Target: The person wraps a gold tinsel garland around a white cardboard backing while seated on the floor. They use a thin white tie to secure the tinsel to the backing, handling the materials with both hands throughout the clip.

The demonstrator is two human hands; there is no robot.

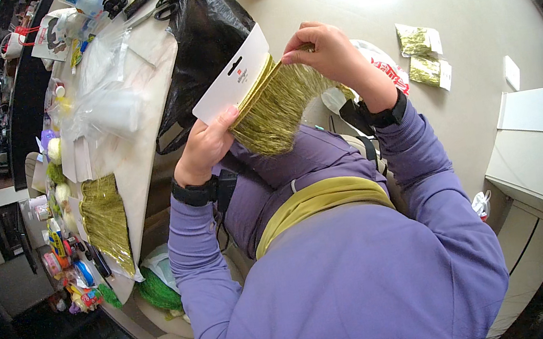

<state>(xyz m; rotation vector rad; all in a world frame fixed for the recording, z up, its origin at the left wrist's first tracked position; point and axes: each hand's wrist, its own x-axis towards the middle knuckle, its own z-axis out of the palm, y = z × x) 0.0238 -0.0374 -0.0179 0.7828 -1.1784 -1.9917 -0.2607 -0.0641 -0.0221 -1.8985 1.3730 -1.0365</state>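
My left hand [207, 147] grips the lower corner of a white header card [234, 79], its thumb pressed on the card's edge. The card has a hang slot and bears writing. Olive-gold tinsel fringe [273, 123] is wrapped at the card and hangs down over my lap. Between thumb and fingers, my right hand [320, 50] pinches the bound edge of the fringe, to the right of the card. Part of the fringe passes behind my right wrist. Each wrist wears a black band.
On the marble-look table [159, 99] at left lie clear plastic bags [109, 106], scissors [167, 5] and another carded fringe [106, 222]. A black plastic bag [205, 34] drapes over its edge. Two fringe packs [419, 41] rest on the floor at right, near a white cabinet [532, 161].
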